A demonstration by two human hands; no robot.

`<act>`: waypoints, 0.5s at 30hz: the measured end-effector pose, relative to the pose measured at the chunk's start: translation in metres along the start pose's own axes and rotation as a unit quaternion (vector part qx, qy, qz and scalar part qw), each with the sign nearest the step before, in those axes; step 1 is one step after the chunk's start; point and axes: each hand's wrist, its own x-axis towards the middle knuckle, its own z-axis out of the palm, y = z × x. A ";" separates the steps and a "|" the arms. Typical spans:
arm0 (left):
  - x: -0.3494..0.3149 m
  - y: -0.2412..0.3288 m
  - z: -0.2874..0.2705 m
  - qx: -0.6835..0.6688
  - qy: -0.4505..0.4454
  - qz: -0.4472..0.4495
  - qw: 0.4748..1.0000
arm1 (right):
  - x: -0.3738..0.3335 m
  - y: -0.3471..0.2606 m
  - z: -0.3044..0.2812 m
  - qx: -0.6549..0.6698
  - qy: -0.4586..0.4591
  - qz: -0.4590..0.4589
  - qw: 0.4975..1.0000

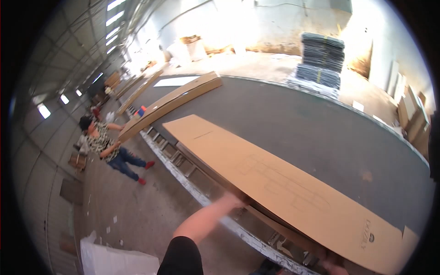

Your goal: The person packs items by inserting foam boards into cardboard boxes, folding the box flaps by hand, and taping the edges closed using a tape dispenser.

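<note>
A long, flat brown cardboard box [275,183] lies slantwise before me, with its broad top panel raised a little along the near side. Line drawings and dark print mark that panel. My left hand [234,201] reaches to the near edge, about midway along the box; its fingers are blurred and partly hidden under the panel. At the box's near right end my right hand [333,264] is by the same edge, mostly covered by the cardboard and in shadow. Whether either hand grips the box is unclear.
A dark conveyor belt [293,112] with a pale metal frame [195,192] runs beneath the box. Farther left, a co-worker [107,142] holds another long carton [172,101]. Strapped dark stacks [322,57] stand beyond the belt. White wrapped material [117,261] sits lower left.
</note>
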 end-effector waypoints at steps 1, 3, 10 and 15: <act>0.006 0.004 -0.014 -0.026 -0.007 0.007 1.000 | 0.000 -0.008 -0.004 -0.018 0.001 0.001 1.000; 0.023 0.025 -0.050 -0.081 -0.089 -0.004 0.993 | -0.001 -0.007 -0.008 0.001 -0.010 0.011 1.000; 0.032 -0.010 0.014 -0.026 -0.097 -0.010 0.995 | -0.006 -0.017 -0.002 -0.006 -0.034 0.062 0.998; 0.030 -0.019 0.012 -0.043 -0.130 -0.022 0.990 | 0.017 -0.065 0.005 0.043 -0.017 0.040 0.998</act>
